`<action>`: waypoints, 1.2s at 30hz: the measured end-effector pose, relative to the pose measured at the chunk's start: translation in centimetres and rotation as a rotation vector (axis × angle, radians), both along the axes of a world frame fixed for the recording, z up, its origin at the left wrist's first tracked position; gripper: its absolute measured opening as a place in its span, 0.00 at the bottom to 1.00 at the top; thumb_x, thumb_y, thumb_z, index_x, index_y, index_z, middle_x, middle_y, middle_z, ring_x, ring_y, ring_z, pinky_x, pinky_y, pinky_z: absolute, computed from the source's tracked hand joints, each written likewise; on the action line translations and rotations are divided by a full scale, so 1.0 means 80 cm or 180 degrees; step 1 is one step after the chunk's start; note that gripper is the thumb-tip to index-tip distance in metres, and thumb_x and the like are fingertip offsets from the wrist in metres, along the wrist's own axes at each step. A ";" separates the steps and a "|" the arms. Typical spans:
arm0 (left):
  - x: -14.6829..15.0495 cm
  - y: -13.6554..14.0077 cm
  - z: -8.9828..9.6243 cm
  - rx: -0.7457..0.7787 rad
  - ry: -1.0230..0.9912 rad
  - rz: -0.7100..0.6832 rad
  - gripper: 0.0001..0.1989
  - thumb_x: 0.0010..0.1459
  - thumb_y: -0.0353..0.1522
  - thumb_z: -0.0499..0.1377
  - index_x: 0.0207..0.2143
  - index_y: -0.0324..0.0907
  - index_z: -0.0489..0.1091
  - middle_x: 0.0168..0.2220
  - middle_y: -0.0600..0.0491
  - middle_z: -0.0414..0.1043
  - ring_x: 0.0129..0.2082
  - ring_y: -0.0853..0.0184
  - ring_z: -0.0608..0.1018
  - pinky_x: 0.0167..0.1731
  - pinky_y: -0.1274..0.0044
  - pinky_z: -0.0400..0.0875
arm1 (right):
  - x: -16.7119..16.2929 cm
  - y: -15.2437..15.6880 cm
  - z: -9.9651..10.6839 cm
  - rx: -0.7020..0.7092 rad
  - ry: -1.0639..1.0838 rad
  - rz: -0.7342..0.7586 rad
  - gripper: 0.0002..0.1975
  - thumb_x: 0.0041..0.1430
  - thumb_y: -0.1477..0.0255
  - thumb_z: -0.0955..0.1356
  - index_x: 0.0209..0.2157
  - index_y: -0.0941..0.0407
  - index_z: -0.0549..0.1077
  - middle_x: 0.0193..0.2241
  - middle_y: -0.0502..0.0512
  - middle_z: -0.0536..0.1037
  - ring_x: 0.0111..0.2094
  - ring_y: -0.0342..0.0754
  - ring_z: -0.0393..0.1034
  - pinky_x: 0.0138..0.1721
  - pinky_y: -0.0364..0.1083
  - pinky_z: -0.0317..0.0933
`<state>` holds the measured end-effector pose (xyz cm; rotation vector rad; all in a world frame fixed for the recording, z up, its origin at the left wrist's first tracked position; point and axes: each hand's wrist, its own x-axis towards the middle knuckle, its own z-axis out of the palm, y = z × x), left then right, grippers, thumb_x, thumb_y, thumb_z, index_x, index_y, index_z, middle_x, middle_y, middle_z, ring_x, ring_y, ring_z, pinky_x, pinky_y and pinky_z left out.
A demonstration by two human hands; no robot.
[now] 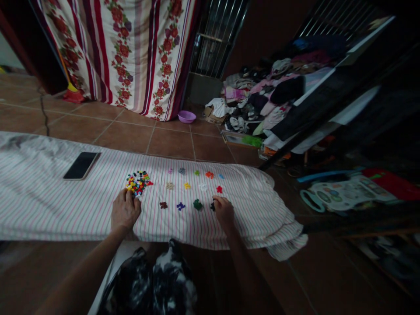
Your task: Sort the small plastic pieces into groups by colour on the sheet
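My left hand [126, 209] rests at the near edge of a mixed heap of tiny coloured pieces [140, 180]. Its fingers are curled together, and what they hold, if anything, is hidden. At the right, my right hand [224, 211] is closed in a pinch over a small black cluster [212, 205], partly covered by the fingertips. Small single-colour clusters lie in rows between and beyond the hands, among them brown [163, 204], dark blue [180, 206], dark green [197, 204], yellow [187, 186], red [219, 189] and orange [209, 174].
A striped cloth [98, 197] covers the long low surface, with a phone [82, 166] on its left part. Beyond it are a purple basin [187, 116], a floral curtain [138, 57] and a heap of clothes [259, 96]. A dark slanted bar [295, 140] rises at the right.
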<state>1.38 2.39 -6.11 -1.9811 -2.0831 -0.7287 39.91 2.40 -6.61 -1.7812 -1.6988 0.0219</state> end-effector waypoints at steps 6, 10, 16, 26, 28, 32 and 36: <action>0.000 0.000 0.001 -0.0062 0.0030 0.0005 0.16 0.59 0.34 0.47 0.45 0.33 0.63 0.49 0.37 0.66 0.48 0.53 0.70 0.43 0.65 0.66 | 0.002 0.004 -0.009 0.0004 -0.0305 0.0133 0.16 0.56 0.74 0.58 0.33 0.58 0.77 0.33 0.60 0.79 0.37 0.50 0.71 0.44 0.48 0.62; 0.000 0.001 0.001 -0.0089 0.0034 0.0022 0.16 0.59 0.34 0.48 0.46 0.32 0.64 0.50 0.36 0.66 0.48 0.53 0.70 0.43 0.65 0.66 | 0.006 0.004 -0.013 -0.0055 -0.0368 0.0178 0.17 0.55 0.77 0.58 0.34 0.59 0.78 0.34 0.60 0.79 0.38 0.49 0.71 0.45 0.47 0.62; 0.000 0.000 0.002 -0.0089 0.0032 0.0018 0.17 0.59 0.34 0.48 0.46 0.32 0.64 0.50 0.36 0.66 0.48 0.53 0.70 0.44 0.65 0.66 | 0.008 -0.001 -0.013 -0.0154 -0.0468 0.0324 0.19 0.53 0.79 0.58 0.39 0.58 0.77 0.38 0.59 0.79 0.42 0.50 0.71 0.47 0.47 0.61; 0.000 0.000 0.002 -0.0071 -0.0007 0.0007 0.15 0.59 0.33 0.47 0.45 0.34 0.64 0.49 0.37 0.66 0.49 0.53 0.70 0.44 0.65 0.66 | 0.008 -0.004 -0.009 -0.0155 -0.0560 0.0541 0.14 0.59 0.73 0.59 0.35 0.59 0.75 0.36 0.60 0.78 0.40 0.50 0.70 0.46 0.48 0.59; 0.000 0.000 0.003 -0.0053 0.0001 0.0012 0.15 0.59 0.33 0.47 0.45 0.33 0.64 0.50 0.36 0.66 0.48 0.53 0.70 0.44 0.65 0.66 | 0.007 -0.004 -0.009 -0.0134 -0.0587 0.0500 0.13 0.59 0.72 0.60 0.35 0.58 0.74 0.35 0.59 0.78 0.39 0.50 0.70 0.45 0.48 0.59; 0.000 0.000 0.002 -0.0047 0.0030 0.0028 0.15 0.59 0.33 0.48 0.45 0.33 0.64 0.49 0.37 0.66 0.47 0.54 0.70 0.44 0.65 0.66 | 0.005 -0.003 -0.010 -0.0075 -0.0650 0.0394 0.13 0.59 0.72 0.60 0.36 0.58 0.74 0.35 0.60 0.78 0.38 0.50 0.70 0.44 0.48 0.59; -0.001 0.001 0.000 -0.0028 0.0052 0.0027 0.16 0.59 0.34 0.48 0.45 0.33 0.64 0.49 0.37 0.67 0.47 0.53 0.71 0.43 0.65 0.66 | 0.004 -0.003 -0.011 -0.0029 -0.0666 0.0408 0.14 0.60 0.72 0.59 0.40 0.58 0.74 0.37 0.60 0.78 0.40 0.50 0.70 0.46 0.48 0.59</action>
